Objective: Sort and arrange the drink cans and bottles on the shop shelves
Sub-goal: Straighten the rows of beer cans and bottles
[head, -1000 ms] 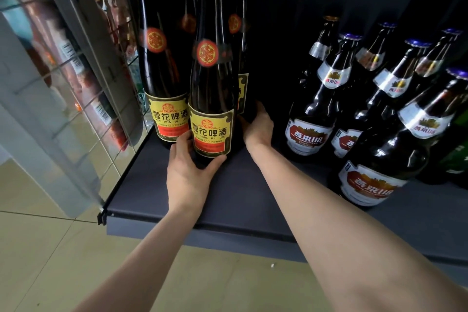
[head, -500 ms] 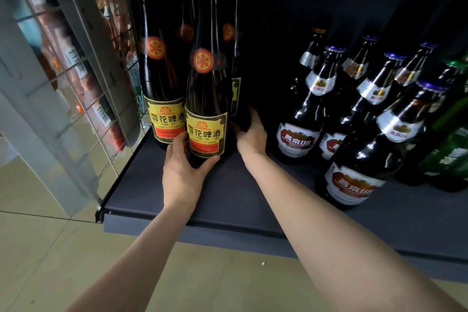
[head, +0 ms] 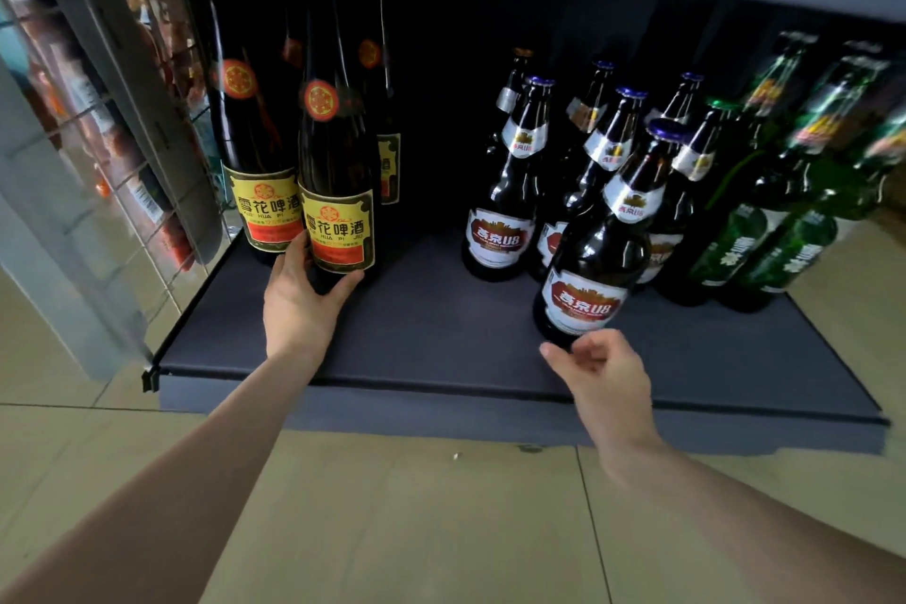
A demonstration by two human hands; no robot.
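Three groups stand on the shelf (head: pixel 441 343): tall yellow-label bottles (head: pixel 337 191) at the left, brown red-label bottles (head: pixel 505 191) mid-right, green bottles (head: pixel 765 231) far right. I judge sorting well along, fronts still uneven. My left hand (head: pixel 299 304) cups the front yellow-label bottle's base; my right hand (head: pixel 603 373), fingers loosely curled, holds nothing, just beside the foremost brown bottle (head: pixel 593 270). Glossy dark glass, paper labels, matte shelf.

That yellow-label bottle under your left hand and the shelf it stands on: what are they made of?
Yellow-label bottle: looks like dark glossy glass, with sharp light streaks down its neck; its label looks like paper. Shelf: matte dark grey, probably painted metal, though the surface alone leaves that open.
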